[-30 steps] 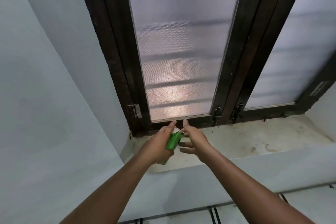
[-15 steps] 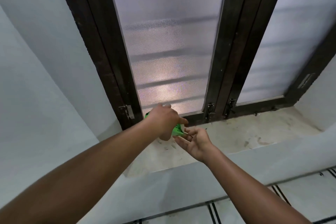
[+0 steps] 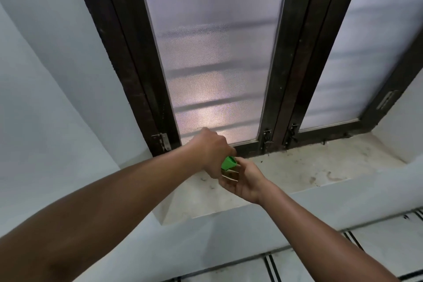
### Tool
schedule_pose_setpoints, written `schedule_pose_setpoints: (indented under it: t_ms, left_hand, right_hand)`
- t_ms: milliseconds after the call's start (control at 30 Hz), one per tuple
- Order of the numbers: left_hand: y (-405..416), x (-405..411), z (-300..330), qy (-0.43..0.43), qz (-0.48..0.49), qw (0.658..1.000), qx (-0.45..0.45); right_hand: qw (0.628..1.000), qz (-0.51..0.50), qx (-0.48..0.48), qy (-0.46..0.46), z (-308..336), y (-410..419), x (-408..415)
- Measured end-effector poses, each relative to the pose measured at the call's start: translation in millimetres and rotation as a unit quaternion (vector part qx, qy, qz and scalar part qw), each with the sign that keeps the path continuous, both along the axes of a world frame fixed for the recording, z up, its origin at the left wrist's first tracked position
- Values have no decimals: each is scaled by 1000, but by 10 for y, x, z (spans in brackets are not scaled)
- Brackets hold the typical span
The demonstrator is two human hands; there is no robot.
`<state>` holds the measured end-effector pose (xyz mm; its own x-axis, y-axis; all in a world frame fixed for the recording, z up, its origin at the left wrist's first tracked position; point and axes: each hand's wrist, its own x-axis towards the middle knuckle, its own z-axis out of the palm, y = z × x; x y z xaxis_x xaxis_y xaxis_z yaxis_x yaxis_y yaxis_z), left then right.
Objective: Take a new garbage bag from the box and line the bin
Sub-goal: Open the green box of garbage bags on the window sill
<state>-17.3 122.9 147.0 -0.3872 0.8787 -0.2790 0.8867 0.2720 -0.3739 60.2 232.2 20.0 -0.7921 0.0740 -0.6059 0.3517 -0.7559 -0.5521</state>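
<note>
My left hand (image 3: 211, 150) grips a small green box (image 3: 229, 163) above the window sill (image 3: 297, 167), its fingers wrapped over the top so most of the box is hidden. The box's open end tilts down toward my right hand (image 3: 243, 182), which is cupped palm-up just beneath it. Thin pale edges, a flap or folded bag material, show between the box and my right palm. What they are I cannot tell. No bin is in view.
A dark wooden window frame (image 3: 288, 75) with frosted panes stands right behind the hands. Pale walls close in on the left and right. White floor tiles with dark lines (image 3: 343, 258) lie below the sill.
My left hand rose and turned the green box over, open end down. My right hand let go of its top, turned palm-up and moved under the box.
</note>
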Motion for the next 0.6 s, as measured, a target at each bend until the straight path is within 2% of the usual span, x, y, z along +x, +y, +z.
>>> schedule_pose_setpoints:
  t_ms: [233, 367, 467, 600]
  left_hand:
    - [34, 25, 117, -63, 23, 998, 7]
    - [22, -81, 137, -66, 24, 997, -22]
    - [-19, -181, 110, -78, 27, 997, 2]
    - [-189, -386, -65, -83, 67, 993, 45]
  right_hand:
    - [999, 46, 10, -12, -44, 22, 16]
    - [999, 26, -13, -27, -95, 9, 34]
    - [998, -39, -36, -40, -132, 25, 46]
    - [978, -199, -24, -57, -190, 109, 43]
